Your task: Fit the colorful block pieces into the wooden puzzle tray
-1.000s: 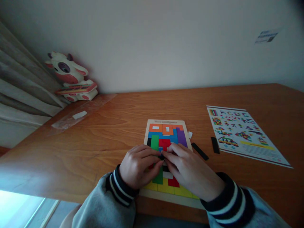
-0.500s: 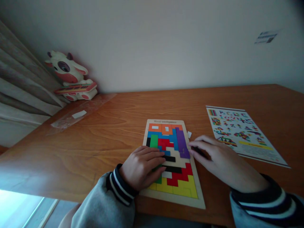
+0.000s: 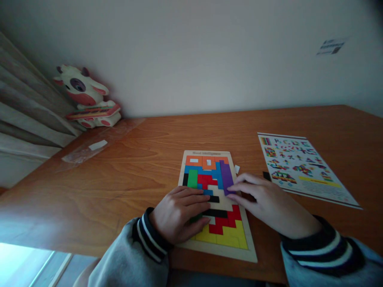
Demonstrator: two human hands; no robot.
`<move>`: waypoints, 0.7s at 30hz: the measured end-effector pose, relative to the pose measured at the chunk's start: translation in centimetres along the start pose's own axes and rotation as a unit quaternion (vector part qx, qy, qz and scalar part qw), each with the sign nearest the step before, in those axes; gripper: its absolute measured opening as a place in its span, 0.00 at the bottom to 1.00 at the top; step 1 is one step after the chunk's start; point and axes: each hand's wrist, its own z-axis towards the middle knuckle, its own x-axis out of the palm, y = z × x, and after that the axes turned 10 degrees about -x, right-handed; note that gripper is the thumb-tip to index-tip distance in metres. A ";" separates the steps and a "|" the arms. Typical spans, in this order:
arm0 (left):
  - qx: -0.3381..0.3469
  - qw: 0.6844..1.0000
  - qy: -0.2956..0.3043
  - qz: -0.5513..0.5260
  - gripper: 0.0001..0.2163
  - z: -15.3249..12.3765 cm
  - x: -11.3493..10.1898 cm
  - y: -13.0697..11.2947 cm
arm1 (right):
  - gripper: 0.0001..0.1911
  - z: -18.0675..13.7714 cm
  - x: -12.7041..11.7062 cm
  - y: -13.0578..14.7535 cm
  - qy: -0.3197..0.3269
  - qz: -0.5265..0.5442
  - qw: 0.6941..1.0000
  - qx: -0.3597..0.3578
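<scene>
A wooden puzzle board (image 3: 221, 255) filled with coloured block pieces lies before me. My left hand (image 3: 181, 213) rests palm down across its left side, fingers stretched out, covering several pieces; a green piece (image 3: 196, 218) shows partly beneath. At the board's right edge my right hand (image 3: 254, 199) has thumb and fingertips closed on the lower end of a purple puzzle piece (image 3: 226, 175). Bare wood shows just left of those fingertips. Orange pieces (image 3: 208, 162) fill the top, red (image 3: 217, 227) and yellow pieces (image 3: 231, 237) the bottom.
To the right lies a printed pattern sheet (image 3: 305, 167), with a small black piece (image 3: 266, 175) by its left edge. A white scrap (image 3: 237, 169) sits beside the board. Clear plastic wrapping (image 3: 80, 153) and a cow toy (image 3: 89, 97) are at the back left.
My right hand has moved left onto the purple piece, whose lower part has shifted left. The black piece beside the sheet has come into sight. My left hand stays nearly in place.
</scene>
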 end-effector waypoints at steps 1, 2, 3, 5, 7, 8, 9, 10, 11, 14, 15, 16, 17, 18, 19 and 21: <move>0.000 1.000 -0.003 0.000 0.12 0.0 0.0 0.0 | 0.09 0.1 -0.2 0.0 0.001 0.000 1.000 -0.014; 0.000 1.000 -0.004 0.001 0.12 0.0 0.0 0.0 | 0.10 0.1 -0.3 0.0 0.000 -0.001 1.000 -0.026; 0.000 1.000 -0.005 0.002 0.12 0.0 0.0 0.1 | 0.10 0.1 -0.4 0.1 -0.004 -0.006 0.999 -0.036; -0.002 1.000 -0.004 0.001 0.12 0.0 0.0 0.1 | 0.12 0.2 -0.6 0.2 -0.021 -0.019 0.999 -0.044; -0.003 1.000 -0.006 -0.003 0.11 -0.1 0.1 0.1 | 0.12 0.4 -0.7 0.5 -0.045 -0.028 0.998 -0.040; -0.004 1.000 -0.007 -0.005 0.11 -0.1 0.1 0.1 | 0.11 0.5 -0.7 0.6 -0.056 -0.027 0.997 -0.036; -0.004 1.000 -0.008 -0.007 0.11 -0.1 0.1 0.1 | 0.11 0.5 -0.7 0.8 -0.062 -0.021 0.997 -0.034; -0.006 1.000 -0.008 -0.008 0.11 -0.1 0.2 0.2 | 0.11 0.6 -0.7 0.9 -0.061 -0.012 0.998 -0.032; -0.006 1.000 -0.008 -0.008 0.11 -0.1 0.2 0.2 | 0.11 0.7 -0.6 1.1 -0.053 -0.001 0.998 -0.031; -0.003 1.000 -0.010 -0.009 0.11 -0.1 0.1 0.1 | 0.12 0.9 -0.5 1.5 -0.017 0.024 0.999 -0.013; -0.001 1.000 -0.012 -0.010 0.10 0.0 0.1 0.1 | 0.13 0.9 -0.5 1.5 -0.012 0.030 0.999 -0.007; 0.000 1.000 -0.015 -0.011 0.10 0.0 0.1 0.1 | 0.13 0.9 -0.5 1.5 -0.013 0.034 0.999 -0.004; 0.001 1.000 -0.016 -0.012 0.10 0.0 0.1 0.1 | 0.12 0.9 -0.5 1.5 -0.022 0.035 0.999 -0.004; 0.001 1.000 -0.016 -0.013 0.10 0.0 0.0 0.1 | 0.12 0.9 -0.6 1.4 -0.036 0.032 0.999 -0.003; 0.001 1.000 -0.017 -0.012 0.10 0.0 0.0 0.0 | 0.12 0.8 -0.8 1.3 -0.054 0.027 0.998 -0.001; -0.001 1.000 -0.019 -0.010 0.10 0.0 0.1 0.0 | 0.12 0.6 -1.2 0.8 -0.085 0.010 0.996 0.025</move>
